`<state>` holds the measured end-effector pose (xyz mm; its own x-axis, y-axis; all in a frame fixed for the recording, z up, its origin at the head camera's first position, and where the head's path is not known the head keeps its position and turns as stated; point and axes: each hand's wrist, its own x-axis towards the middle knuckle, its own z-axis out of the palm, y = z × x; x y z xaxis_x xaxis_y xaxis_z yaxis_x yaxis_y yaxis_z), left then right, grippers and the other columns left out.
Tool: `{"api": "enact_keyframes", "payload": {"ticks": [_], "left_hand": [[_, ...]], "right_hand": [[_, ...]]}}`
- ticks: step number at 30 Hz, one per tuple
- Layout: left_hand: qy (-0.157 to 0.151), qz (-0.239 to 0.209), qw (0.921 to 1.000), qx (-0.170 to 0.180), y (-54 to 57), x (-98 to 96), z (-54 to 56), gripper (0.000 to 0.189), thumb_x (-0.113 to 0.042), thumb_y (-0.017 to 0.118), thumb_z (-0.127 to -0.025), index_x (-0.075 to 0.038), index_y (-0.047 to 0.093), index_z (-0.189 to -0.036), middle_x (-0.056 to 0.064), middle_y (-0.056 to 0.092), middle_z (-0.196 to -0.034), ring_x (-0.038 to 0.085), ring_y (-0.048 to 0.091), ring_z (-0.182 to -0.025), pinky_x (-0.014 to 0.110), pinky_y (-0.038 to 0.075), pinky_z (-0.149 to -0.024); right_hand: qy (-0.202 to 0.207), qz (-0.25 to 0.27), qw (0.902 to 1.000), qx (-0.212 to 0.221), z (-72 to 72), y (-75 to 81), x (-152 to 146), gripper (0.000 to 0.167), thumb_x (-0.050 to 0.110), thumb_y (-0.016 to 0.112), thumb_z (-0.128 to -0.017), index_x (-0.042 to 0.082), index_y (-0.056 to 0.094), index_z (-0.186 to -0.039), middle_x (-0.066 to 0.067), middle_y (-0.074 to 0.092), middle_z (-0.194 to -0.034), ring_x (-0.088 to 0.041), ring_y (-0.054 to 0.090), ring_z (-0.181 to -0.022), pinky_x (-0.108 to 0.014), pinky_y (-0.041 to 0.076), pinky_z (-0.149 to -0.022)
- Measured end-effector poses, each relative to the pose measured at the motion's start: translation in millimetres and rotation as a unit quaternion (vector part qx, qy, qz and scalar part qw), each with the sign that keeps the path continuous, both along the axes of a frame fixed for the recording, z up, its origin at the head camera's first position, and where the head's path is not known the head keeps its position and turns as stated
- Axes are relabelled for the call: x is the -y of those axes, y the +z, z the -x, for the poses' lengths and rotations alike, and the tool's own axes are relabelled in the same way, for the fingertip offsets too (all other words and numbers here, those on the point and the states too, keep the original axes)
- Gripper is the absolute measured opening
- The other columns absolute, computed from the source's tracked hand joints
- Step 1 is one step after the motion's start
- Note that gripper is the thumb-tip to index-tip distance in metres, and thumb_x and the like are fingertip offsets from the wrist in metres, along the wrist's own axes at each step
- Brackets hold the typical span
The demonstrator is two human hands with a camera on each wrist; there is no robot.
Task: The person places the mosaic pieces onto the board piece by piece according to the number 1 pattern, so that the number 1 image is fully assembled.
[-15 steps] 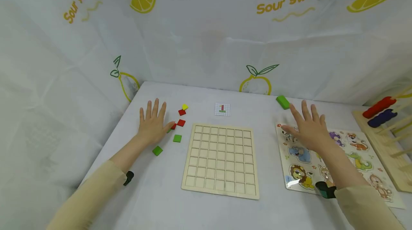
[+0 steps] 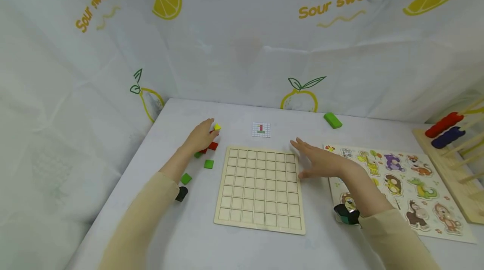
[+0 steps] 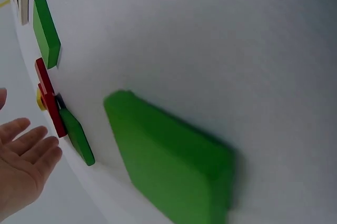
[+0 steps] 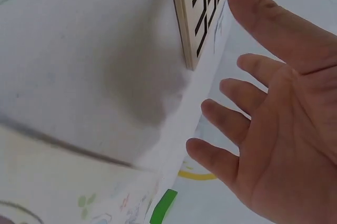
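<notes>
My left hand [image 2: 200, 137] hovers at the small tiles left of the board, thumb and fingers apart on either side of the yellow tile [image 2: 217, 127]. Below it lie red tiles [image 2: 213, 146], partly covered by the hand, and green tiles [image 2: 209, 164]. In the left wrist view the fingers are loosely extended, with a large green tile [image 3: 168, 161] in the foreground. My right hand [image 2: 321, 161] holds nothing; its spread fingers reach toward the right edge of the wooden grid board [image 2: 261, 186], whose squares are bare.
A small printed card [image 2: 261, 129] with a coloured pattern lies behind the board. To the right are an animal puzzle [image 2: 401, 196], partly under the right arm, and a wooden bead rack [image 2: 448, 173]. A green block [image 2: 332, 120] sits near the back edge, before the hanging cloth.
My left hand has moved right and turned, from flat beside the tiles to over them. My right hand has swung left from above the puzzle to the board's edge.
</notes>
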<state>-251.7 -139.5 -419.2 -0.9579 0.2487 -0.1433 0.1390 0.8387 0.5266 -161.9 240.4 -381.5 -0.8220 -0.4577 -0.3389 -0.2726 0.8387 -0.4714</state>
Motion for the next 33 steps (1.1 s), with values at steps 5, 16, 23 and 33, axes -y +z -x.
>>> {"api": "enact_keyframes", "payload": {"ticks": [5,16,23,33], "left_hand": [[0.026,-0.039,0.9983,0.034,-1.9,-4.9,9.5,0.055,-0.028,0.045,-0.104,-0.003,0.034,-0.152,0.021,0.042,-0.154,0.036,0.041,-0.143,0.052,0.035,-0.117],[0.017,-0.001,0.9997,0.019,-1.5,-10.6,19.3,0.048,-0.020,0.046,-0.103,-0.001,0.043,-0.147,0.023,0.045,-0.151,0.042,0.038,-0.143,0.052,0.031,-0.120],[0.008,0.034,0.9992,0.019,-5.8,-11.7,21.2,0.048,-0.020,0.046,-0.103,-0.002,0.043,-0.147,0.023,0.039,-0.154,0.046,0.036,-0.142,0.053,0.030,-0.120],[0.043,0.029,0.9986,0.008,-3.2,-16.5,20.4,0.042,-0.017,0.047,-0.102,-0.004,0.051,-0.142,0.022,0.042,-0.152,0.046,0.041,-0.138,0.053,0.036,-0.115]], "right_hand": [[0.009,-0.007,0.9993,0.035,-5.4,-4.2,9,0.118,0.033,0.087,-0.069,0.009,0.013,-0.159,-0.021,0.007,-0.166,-0.046,0.011,-0.152,-0.064,0.020,-0.119],[0.005,-0.014,0.9988,0.046,-15.0,-12.3,14,0.124,0.031,0.090,-0.064,0.005,0.013,-0.158,-0.021,0.004,-0.166,-0.048,0.006,-0.152,-0.065,0.017,-0.119],[0.007,-0.035,0.9988,0.032,-17.8,-12.6,17,0.125,0.034,0.090,-0.064,0.001,0.014,-0.157,-0.023,0.006,-0.166,-0.048,0.009,-0.151,-0.064,0.020,-0.119],[0.002,-0.038,0.9988,0.029,-17.1,-16.0,17,0.126,0.035,0.091,-0.062,0.002,0.014,-0.157,-0.021,0.007,-0.166,-0.048,0.009,-0.151,-0.065,0.022,-0.117]]}}
